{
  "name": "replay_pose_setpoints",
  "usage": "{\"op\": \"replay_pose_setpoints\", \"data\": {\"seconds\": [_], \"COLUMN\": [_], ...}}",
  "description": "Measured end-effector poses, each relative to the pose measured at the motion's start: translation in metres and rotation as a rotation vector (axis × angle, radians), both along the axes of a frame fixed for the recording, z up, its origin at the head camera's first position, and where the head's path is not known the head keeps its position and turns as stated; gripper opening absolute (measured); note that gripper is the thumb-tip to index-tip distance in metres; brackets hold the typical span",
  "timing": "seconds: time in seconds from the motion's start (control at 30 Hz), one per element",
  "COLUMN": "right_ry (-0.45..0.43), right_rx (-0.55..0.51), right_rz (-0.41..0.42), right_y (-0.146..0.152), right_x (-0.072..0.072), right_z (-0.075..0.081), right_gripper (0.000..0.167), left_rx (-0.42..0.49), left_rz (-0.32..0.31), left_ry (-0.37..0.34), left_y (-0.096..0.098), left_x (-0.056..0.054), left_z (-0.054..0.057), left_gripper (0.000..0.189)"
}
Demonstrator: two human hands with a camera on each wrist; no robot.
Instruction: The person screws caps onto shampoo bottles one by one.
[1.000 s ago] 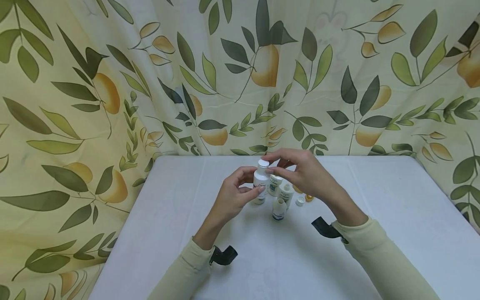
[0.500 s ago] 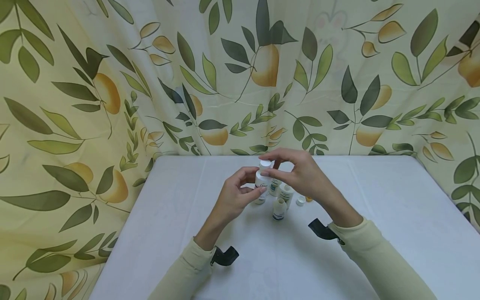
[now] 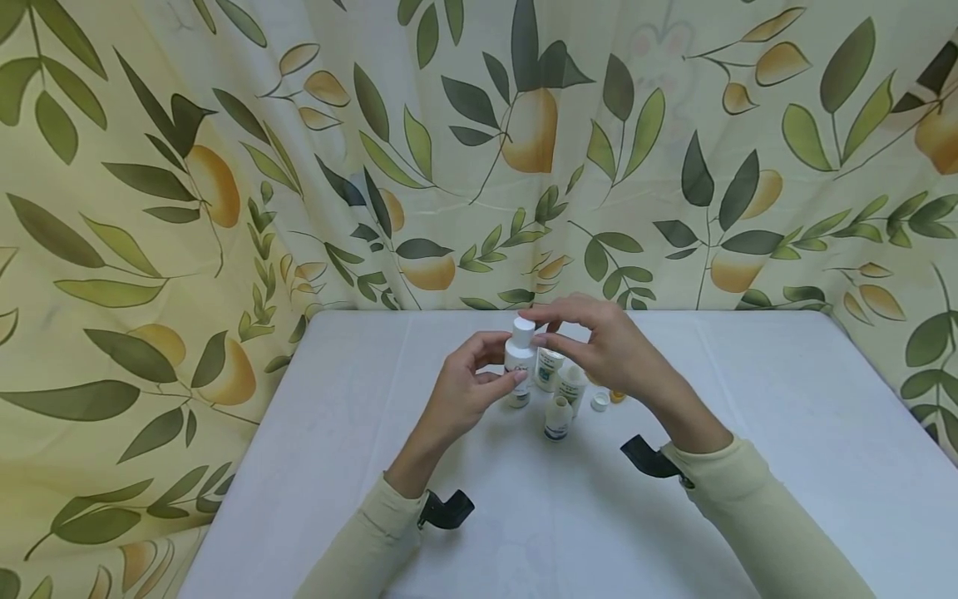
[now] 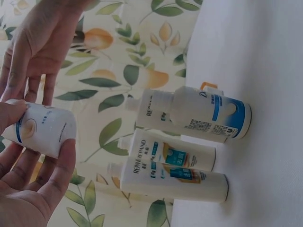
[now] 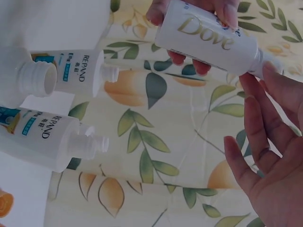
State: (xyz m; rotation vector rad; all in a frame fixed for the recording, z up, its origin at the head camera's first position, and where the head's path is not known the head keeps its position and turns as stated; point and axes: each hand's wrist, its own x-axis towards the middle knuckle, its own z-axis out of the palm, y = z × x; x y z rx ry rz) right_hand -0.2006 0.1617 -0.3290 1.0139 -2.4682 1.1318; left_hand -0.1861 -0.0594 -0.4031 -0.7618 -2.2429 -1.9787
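A white Dove bottle [image 3: 520, 356] stands raised over the table, upright with its white cap [image 3: 524, 328] on top. My left hand [image 3: 475, 383] grips its body, thumb across the front and fingers behind. At the cap, thumb and index finger of my right hand [image 3: 602, 341] pinch from the side, with the other fingers spread in the right wrist view. The gold Dove lettering of the bottle [image 5: 208, 38] faces that camera. Below and right of the held bottle, a smaller white bottle [image 3: 557, 421] stands with a bare neck.
Several white bottles with REPAND labels [image 4: 177, 182] stand close together behind the small bottle. Their threaded necks [image 5: 110, 74] show uncapped. A white cap [image 3: 600, 402] and an orange cap [image 3: 617, 397] lie to their right. A leaf-patterned curtain [image 3: 479, 166] hangs behind the table.
My right hand's fingers turned around the cap to the left half a second ago, then came back right. The held bottle shifted slightly with them; my left hand keeps its grip.
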Motion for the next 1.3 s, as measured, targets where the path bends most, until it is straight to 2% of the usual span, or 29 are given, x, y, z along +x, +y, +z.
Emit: {"op": "replay_pose_setpoints", "data": {"seconds": [0.33,0.7,1.3], "right_ry": [0.044,0.035,0.044], "right_rx": [-0.043,-0.1,-0.111], "right_rz": [-0.034,-0.016,0.025], "right_y": [-0.002,-0.006,-0.01], "right_x": [-0.002,-0.003,-0.003], "right_z": [-0.003,-0.006,-0.008], "right_gripper": [0.035,0.034,0.034], "left_rx": [0.003,0.006,0.006], "left_rz": [0.001,-0.008,-0.008], "left_ry": [-0.009,-0.012,0.005], "left_y": [-0.002,-0.001,0.003], "left_x": [0.0,0.0,0.004], "left_z": [0.001,0.001,0.002], "left_gripper": [0.048,0.046,0.046]}}
